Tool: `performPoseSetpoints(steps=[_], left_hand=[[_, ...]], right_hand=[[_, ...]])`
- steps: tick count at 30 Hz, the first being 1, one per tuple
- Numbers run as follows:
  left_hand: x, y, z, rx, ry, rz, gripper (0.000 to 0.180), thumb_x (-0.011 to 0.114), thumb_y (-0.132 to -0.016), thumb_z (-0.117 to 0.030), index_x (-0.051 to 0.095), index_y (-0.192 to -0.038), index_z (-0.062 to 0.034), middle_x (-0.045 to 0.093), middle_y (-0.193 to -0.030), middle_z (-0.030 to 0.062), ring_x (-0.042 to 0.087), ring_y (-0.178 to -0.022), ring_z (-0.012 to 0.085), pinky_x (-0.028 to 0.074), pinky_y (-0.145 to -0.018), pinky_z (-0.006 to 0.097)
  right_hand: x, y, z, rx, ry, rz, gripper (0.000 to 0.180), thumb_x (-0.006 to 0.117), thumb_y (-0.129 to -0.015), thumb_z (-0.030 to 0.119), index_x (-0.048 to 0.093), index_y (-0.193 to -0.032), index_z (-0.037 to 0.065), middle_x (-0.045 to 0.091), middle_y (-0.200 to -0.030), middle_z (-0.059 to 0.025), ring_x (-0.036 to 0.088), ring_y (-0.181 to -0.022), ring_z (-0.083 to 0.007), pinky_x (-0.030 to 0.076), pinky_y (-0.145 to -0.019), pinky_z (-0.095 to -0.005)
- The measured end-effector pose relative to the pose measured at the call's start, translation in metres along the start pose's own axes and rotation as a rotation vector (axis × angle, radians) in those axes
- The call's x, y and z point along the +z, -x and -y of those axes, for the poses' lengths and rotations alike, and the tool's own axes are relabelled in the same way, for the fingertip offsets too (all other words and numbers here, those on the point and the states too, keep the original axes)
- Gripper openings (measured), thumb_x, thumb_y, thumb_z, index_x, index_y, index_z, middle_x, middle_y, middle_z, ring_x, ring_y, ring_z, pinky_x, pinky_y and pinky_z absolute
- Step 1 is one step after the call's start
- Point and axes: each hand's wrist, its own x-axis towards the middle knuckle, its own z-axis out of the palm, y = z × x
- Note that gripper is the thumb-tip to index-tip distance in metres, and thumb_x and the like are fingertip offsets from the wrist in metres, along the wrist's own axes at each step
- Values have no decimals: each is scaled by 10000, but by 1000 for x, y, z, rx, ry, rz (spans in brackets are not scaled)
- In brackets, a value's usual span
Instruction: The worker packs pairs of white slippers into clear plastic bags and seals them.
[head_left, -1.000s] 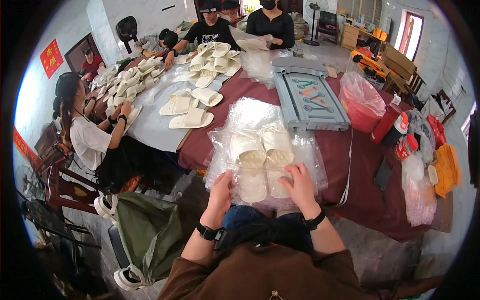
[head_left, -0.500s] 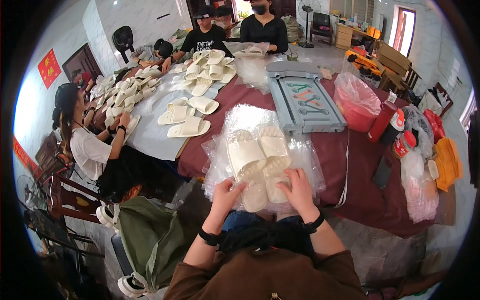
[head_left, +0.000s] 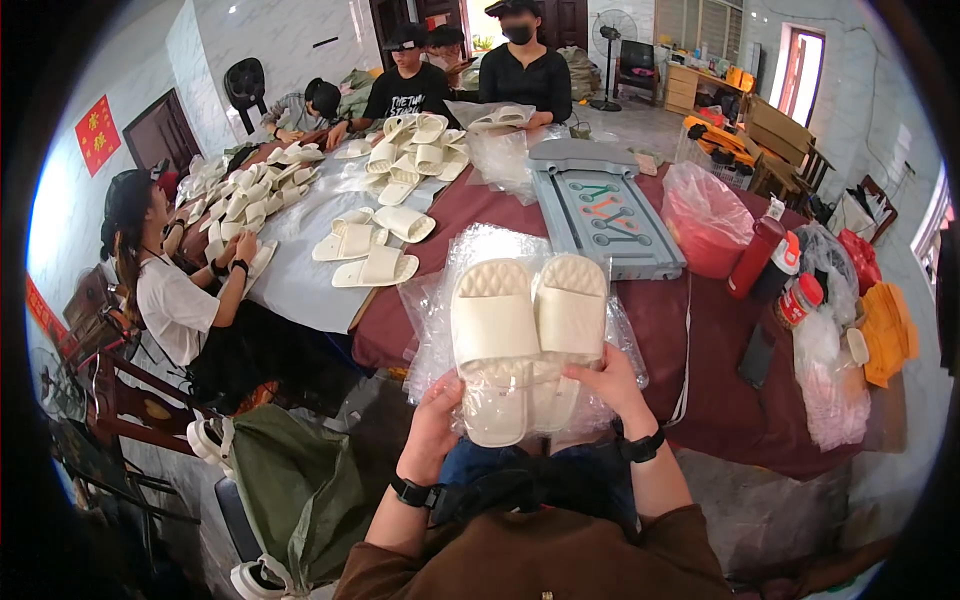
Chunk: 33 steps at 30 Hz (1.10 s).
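Observation:
A pair of cream slippers (head_left: pixel 493 325) stands side by side in front of me, quilted insoles and wide straps facing up. Clear plastic covers their heel ends, and it appears to be a bag (head_left: pixel 497 410); how far up the toes it reaches I cannot tell. My left hand (head_left: pixel 436 415) grips the left edge near the heel, thumb on top. On the other side my right hand (head_left: pixel 608 385) pinches the right edge, its thumb over the plastic and its other fingers hidden behind. Beneath the slippers lies a stack of clear plastic bags (head_left: pixel 475 248).
Several loose slippers (head_left: pixel 375 245) lie left of the bags, with a slipper heap (head_left: pixel 415 150) beyond. A grey plastic case (head_left: pixel 605 215), a pink bag (head_left: pixel 708 215), a red bottle (head_left: pixel 757 255) and a phone (head_left: pixel 764 350) are to the right. Co-workers (head_left: pixel 175 285) sit around the table.
The slippers have come up closer to me and now sit straighter, toes level. Both hands have shifted with them, the right hand now gripping the side rather than lying over the heel.

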Motion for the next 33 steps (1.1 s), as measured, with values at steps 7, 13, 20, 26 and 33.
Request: performPoseSetpoints(steps=[7, 13, 20, 26, 33], left_hand=[[28, 6, -3, -195, 156, -77, 468, 586, -1010, -236, 482, -1393, 13, 607, -1323, 141, 625, -1166, 244, 504, -1006, 380], [23, 23, 7, -71, -27, -161, 482, 697, -917, -96, 527, -1357, 2, 638, -1261, 114, 636, -1104, 213, 543, -919, 353], [2, 57, -104, 300, -555, -345, 198, 723, -884, -83, 724, -1059, 10, 725, -942, 4, 642, -802, 79, 533, -722, 256], [-97, 114, -201, 538, -1735, -1098, 310, 728, -804, -170, 695, -1053, 10, 717, -1011, 202, 704, -936, 355, 548, -815, 435], [-291, 182, -140, -588, -1701, -1361, 441, 748, -769, -363, 730, -1030, -8, 708, -1061, 237, 681, -1027, 393, 554, -864, 458]], right_hand=[[56, 8, 40, -154, -99, -183, 398, 798, -840, 153, 613, -1129, -49, 707, -974, -100, 650, -831, -132, 525, -729, -288], [65, 17, 48, -4, 40, 62, 414, 744, -879, 140, 595, -1214, -53, 710, -1021, -92, 663, -856, -147, 551, -746, -302], [22, 12, 27, -436, 614, 63, 372, 539, -988, 274, 629, -1224, 1, 607, -1266, -144, 510, -1185, -328, 383, -1044, -419], [30, 8, -8, -451, 726, 59, 334, 658, -899, 185, 643, -1190, 23, 605, -1272, -140, 508, -1181, -336, 384, -1043, -425], [34, 12, -13, -443, 827, -5, 346, 674, -879, 172, 631, -1187, 22, 587, -1310, -142, 488, -1218, -348, 363, -1067, -442]])
